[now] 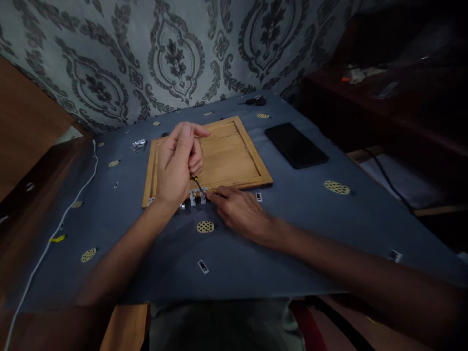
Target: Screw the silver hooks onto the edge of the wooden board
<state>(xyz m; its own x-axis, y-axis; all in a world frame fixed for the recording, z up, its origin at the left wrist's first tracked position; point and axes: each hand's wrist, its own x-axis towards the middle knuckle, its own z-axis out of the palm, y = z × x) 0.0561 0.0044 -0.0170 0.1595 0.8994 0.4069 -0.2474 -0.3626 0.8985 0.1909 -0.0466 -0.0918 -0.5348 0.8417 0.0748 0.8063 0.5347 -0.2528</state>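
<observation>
Pale brown wood forms the framed panel [228, 151], lying flat on the counter [248, 273]. At the panel's near edge, your left hand [181, 163] is curled round a screwdriver [195, 180] whose shaft slants to a metal fitting [204, 197]. Your right hand [241, 212] reaches that fitting; whether its grip pinches or merely touches, you cannot tell. Right of the panel lies a flat black device [296, 145]. You seem to be driving or loosening a screw; the next move likely calls for a seated tip and a steady fitting.
</observation>
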